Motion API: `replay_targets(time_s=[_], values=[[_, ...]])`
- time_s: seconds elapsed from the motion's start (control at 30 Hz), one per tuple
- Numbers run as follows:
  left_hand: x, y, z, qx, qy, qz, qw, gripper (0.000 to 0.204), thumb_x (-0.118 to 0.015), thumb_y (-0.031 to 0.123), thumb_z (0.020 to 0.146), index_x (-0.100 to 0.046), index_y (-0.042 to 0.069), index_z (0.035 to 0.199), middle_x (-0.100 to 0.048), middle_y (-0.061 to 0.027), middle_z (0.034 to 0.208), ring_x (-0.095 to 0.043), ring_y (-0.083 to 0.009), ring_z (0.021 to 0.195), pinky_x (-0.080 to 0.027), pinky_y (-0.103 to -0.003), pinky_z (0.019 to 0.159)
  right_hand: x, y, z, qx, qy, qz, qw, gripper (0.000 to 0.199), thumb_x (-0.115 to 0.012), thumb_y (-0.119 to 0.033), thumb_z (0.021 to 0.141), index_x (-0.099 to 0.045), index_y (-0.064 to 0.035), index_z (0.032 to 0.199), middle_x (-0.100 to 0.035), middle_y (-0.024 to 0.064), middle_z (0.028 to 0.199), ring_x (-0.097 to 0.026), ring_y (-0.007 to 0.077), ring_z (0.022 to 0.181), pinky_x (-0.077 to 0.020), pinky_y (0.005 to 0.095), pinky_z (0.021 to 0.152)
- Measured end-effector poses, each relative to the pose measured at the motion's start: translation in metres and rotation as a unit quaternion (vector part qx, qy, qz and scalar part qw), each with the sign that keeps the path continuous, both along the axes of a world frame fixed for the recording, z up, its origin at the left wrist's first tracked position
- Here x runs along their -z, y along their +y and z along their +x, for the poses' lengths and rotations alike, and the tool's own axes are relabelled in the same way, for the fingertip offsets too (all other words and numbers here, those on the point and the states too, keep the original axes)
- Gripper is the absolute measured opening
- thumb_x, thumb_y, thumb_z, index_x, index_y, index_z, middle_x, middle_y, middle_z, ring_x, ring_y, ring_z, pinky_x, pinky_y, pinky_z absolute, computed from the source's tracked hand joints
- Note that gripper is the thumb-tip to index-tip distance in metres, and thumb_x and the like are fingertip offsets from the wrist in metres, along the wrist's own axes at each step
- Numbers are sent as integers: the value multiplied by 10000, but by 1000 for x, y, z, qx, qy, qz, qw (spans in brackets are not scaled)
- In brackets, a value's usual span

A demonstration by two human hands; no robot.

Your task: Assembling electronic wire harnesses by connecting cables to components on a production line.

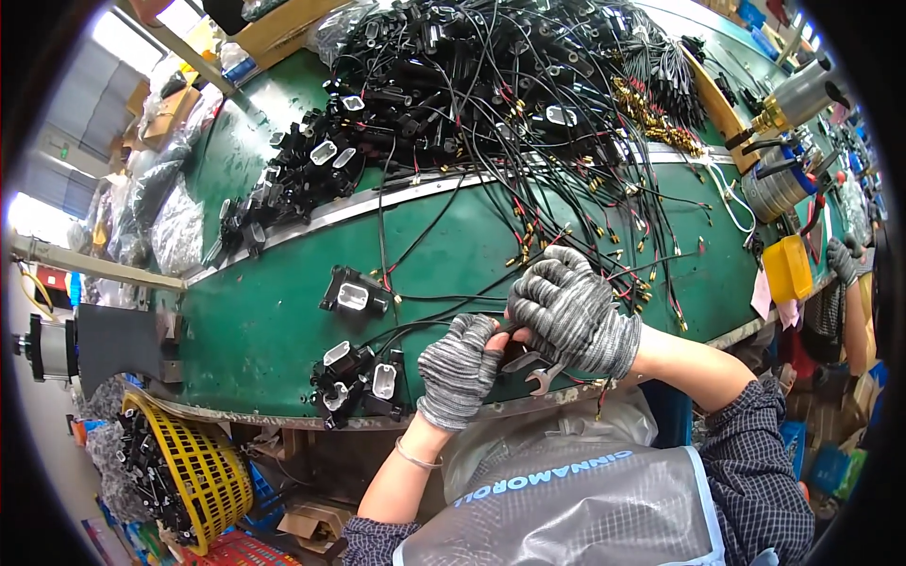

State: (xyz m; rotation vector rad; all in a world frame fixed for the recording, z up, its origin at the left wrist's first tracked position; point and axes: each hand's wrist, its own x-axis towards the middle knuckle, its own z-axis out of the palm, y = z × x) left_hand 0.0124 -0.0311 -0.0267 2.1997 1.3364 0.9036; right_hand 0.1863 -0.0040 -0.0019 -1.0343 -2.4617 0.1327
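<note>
Working at the near edge of a green surface, two grey knitted-gloved hands meet over a small black connector. Left hand pinches the connector with curled fingers; right hand is clenched over it from above. A metal wrench lies just beneath them. Black wired connectors sit left; a tangled wire pile lies beyond.

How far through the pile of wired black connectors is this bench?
Done, apparently: a small cluster of black housings near the table's front edge, plus one alone. In hand: left hand and right hand, both gloved, meet over a small part above an open-end wrench. Left: the big heap of wired connectors looks untouched, so mostly still ahead.
</note>
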Motion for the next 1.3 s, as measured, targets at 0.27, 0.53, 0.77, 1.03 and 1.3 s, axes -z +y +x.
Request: replay_targets(time_s=[0.27, 0.53, 0.77, 1.03, 1.3], values=[[-2, 3, -1, 8, -39, -24, 999, 135, -581, 165, 756, -550, 51, 822, -569, -96, 725, -561, -262, 598, -441, -313, 526, -2, -2, 3, -5, 1, 10, 1000, 235, -565, -297, 652, -580, -92, 765, -561, 45, 778, -523, 216, 806, -367, 404, 784], [2, 0, -3, -39, -20, -145, 988, 144, -582, 189, 757, -557, 61, 818, -563, -110, 676, -560, -278, 599, -436, -319, 520, 0, -7, -1, -19, -7, -32, 999, 211, -574, -246, 659, -556, -66, 765, -537, 64, 749, -513, 245, 749, -380, 397, 754], [2, 2, -6, 57, 21, 1, 998, 188, -551, 235, 774, -558, 68, 861, -571, -116, 742, -557, -278, 597, -435, -340, 510, 8, -10, 0, -13, 2, -14, 1000, 245, -581, -279, 617, -579, -87, 769, -558, 56, 741, -528, 230, 763, -392, 372, 721], [-2, 1, -3, 44, -64, -112, 991, 201, -530, 258, 786, -560, 73, 857, -563, -106, 729, -552, -281, 586, -435, -348, 507, 13, -10, -3, 26, -1, -32, 999, 220, -578, -284, 656, -579, -93, 764, -556, 54, 730, -529, 243, 746, -389, 382, 736], [8, 2, -11, 53, 72, -68, 994, 217, -524, 280, 789, -550, 77, 864, -558, -113, 722, -551, -287, 573, -432, -349, 486, 4, -6, 0, -4, 3, -91, 996, 217, -568, -302, 676, -579, -106, 768, -557, 51, 726, -538, 239, 774, -384, 381, 762]])
